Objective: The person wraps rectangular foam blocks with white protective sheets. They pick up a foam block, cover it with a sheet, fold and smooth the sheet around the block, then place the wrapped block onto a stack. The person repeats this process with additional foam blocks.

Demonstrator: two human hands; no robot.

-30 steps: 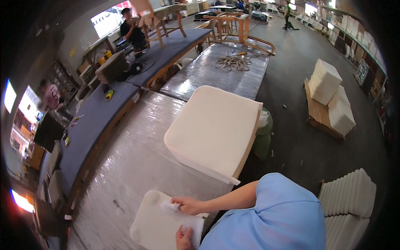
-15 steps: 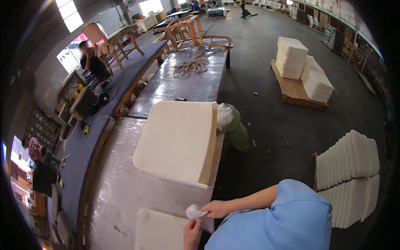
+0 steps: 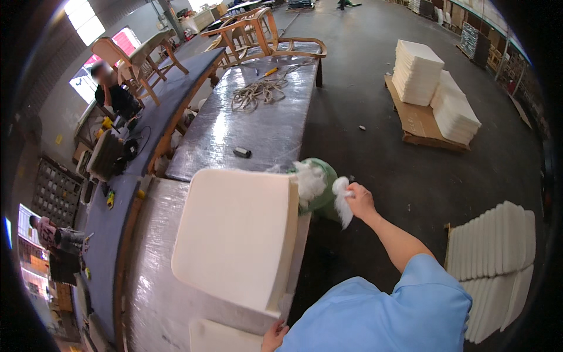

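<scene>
My right hand [image 3: 361, 201] is stretched forward, fingers closed on a tuft of white fibre stuffing [image 3: 342, 199] that hangs down in wisps. Just left of it stands a green sack [image 3: 329, 188], its mouth showing more white stuffing [image 3: 309, 180]. At the table's near edge is my left hand [image 3: 274, 335], partly hidden by my blue sleeve and body; its visible fingers look loosely apart, with nothing seen in them. Beside it lie a stack of cream foam seat pads [image 3: 234, 234] and, nearer, another foam pad [image 3: 223, 337] cut off by the lower edge.
Beyond the pads, a plastic-wrapped table [image 3: 264, 117] holds a coil of straps [image 3: 258, 94], a small dark object [image 3: 241, 152] and wooden chair frames [image 3: 267, 35]. Foam stacks [image 3: 416, 70] stand on cardboard at right; more pads [image 3: 492, 246] lie nearer. People are at left.
My hands have parted. The right one has swung forward to the sack's side with stuffing in it; the left has dropped toward the table's near edge. The view has shifted.
</scene>
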